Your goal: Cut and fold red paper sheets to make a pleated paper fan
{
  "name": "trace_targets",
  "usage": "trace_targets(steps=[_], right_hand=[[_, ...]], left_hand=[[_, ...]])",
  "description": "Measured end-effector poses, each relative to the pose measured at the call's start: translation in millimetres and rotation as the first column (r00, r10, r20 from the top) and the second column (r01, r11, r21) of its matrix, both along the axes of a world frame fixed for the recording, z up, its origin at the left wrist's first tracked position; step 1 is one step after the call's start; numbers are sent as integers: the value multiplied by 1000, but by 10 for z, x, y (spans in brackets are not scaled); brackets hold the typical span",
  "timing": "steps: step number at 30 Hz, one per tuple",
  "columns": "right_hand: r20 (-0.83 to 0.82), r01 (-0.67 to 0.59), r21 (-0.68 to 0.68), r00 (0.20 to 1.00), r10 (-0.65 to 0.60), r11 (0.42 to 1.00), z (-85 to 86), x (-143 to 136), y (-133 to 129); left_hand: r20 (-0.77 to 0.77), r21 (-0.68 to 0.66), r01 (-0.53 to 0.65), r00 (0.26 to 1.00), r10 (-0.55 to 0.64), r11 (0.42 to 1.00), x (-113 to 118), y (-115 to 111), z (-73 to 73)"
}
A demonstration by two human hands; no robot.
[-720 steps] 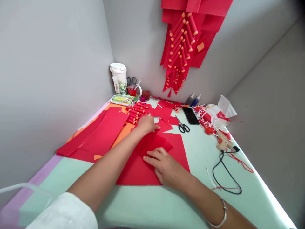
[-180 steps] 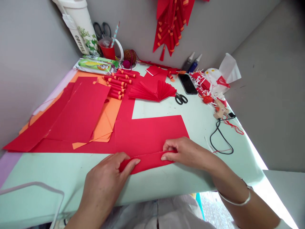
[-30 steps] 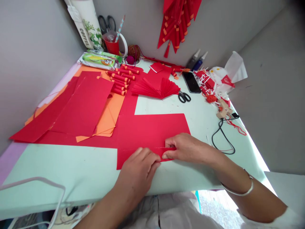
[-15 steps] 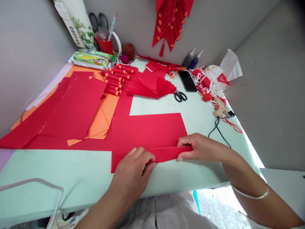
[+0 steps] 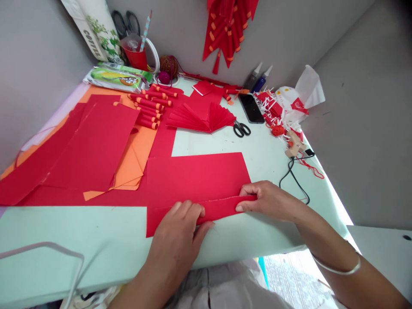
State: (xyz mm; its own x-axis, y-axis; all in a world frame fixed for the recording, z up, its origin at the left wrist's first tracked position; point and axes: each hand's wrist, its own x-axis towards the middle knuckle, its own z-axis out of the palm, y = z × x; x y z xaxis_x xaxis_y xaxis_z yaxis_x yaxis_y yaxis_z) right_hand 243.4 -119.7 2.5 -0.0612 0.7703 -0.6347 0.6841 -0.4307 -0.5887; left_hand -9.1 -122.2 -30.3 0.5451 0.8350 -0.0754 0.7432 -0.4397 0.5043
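A sheet of red paper lies at the front of the table, with a narrow strip along its near edge folded up and over. My left hand is on this fold left of its middle, fingers curled over the paper and thumb at the near edge. At the fold's right end my right hand pinches the paper between thumb and fingers. The strip's left end lies flat beyond my left hand. What is under my left palm is hidden.
Behind the sheet are a pleated red paper fan, small scissors and a phone. Red paper rolls and red sheets over orange paper lie left. A glue gun with its cable sits right.
My left thumb has moved away from the curled fingers, and more of the folded strip shows between my hands. My right hand still pinches the right end. The view has shifted slightly.
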Motion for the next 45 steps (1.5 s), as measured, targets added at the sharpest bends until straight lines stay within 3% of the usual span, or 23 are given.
trace_targets(steps=[3, 6, 12, 18, 28, 39, 45], right_hand=[[30, 15, -14, 999, -15, 1000, 7, -28, 18], [35, 27, -19, 999, -26, 999, 8, -51, 45], [80, 13, -8, 997, -12, 1000, 21, -72, 82], [83, -2, -5, 997, 3, 1000, 36, -85, 90], [111, -2, 54, 994, -4, 999, -42, -29, 41], [-107, 86, -6, 991, -86, 996, -50, 189, -10], [-65, 99, 21, 993, -98, 995, -107, 201, -21]], left_hand=[[10, 132, 26, 1000, -28, 991, -23, -31, -69], [-94, 264, 150, 987, -129, 953, -52, -75, -129], [-260, 343, 316, 937, -233, 885, -69, -123, -109], [-248, 311, 323, 935, -252, 894, -23, -94, -38], [-232, 279, 301, 943, -240, 912, -21, -102, -64], [-229, 322, 294, 947, -227, 900, -26, -113, -60], [-220, 342, 299, 947, -233, 891, -21, -105, -69]])
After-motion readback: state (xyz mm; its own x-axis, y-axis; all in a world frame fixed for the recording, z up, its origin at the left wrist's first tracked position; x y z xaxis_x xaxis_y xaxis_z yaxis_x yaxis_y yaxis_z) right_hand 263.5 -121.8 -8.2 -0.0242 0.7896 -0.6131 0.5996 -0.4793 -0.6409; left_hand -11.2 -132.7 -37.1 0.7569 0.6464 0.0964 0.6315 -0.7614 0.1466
